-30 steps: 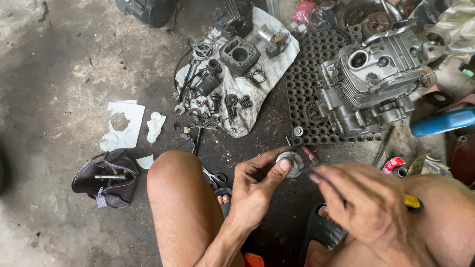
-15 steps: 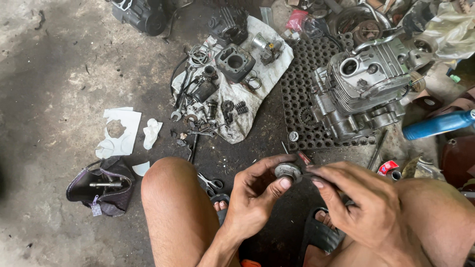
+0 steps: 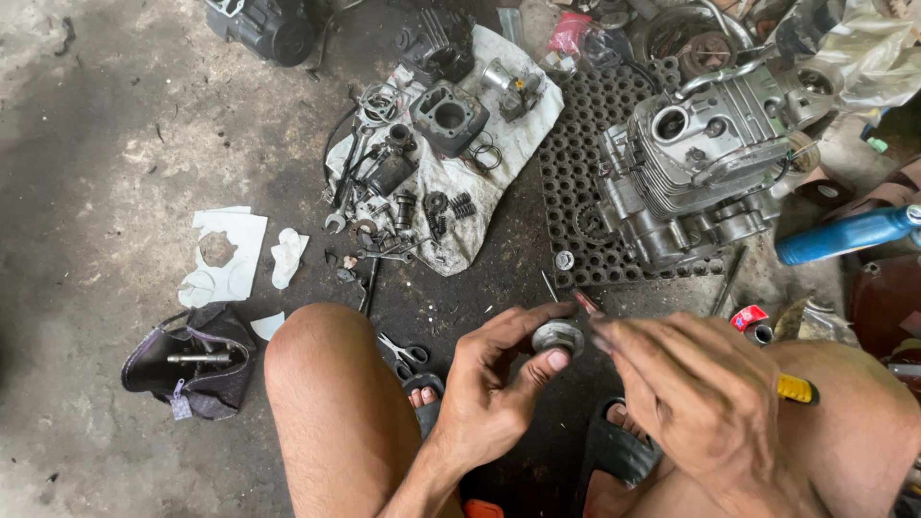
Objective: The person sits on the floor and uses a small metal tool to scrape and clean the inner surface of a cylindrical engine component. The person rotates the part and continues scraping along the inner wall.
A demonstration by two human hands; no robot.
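My left hand (image 3: 499, 384) pinches a small round grey metal part (image 3: 558, 337) between thumb and fingers, held above the dark floor between my knees. My right hand (image 3: 696, 398) is right beside it, fingertips touching the part's right edge. A thin red-tipped tool (image 3: 586, 302) pokes up between the two hands; which hand holds it is hidden. A yellow-handled tool (image 3: 797, 388) lies across my right thigh behind the right hand.
A grey engine block (image 3: 696, 177) stands on a black perforated rubber mat (image 3: 576, 163) at the upper right. A dirty white cloth (image 3: 499, 182) holds a cylinder, springs and several small parts. Torn paper gasket (image 3: 225, 259), a dark pouch (image 3: 197, 369), scissors (image 3: 403, 352) and a blue can (image 3: 844, 235) lie around.
My right hand has closed in from the lower right onto the round part held by my left hand. The camera view has dipped slightly.
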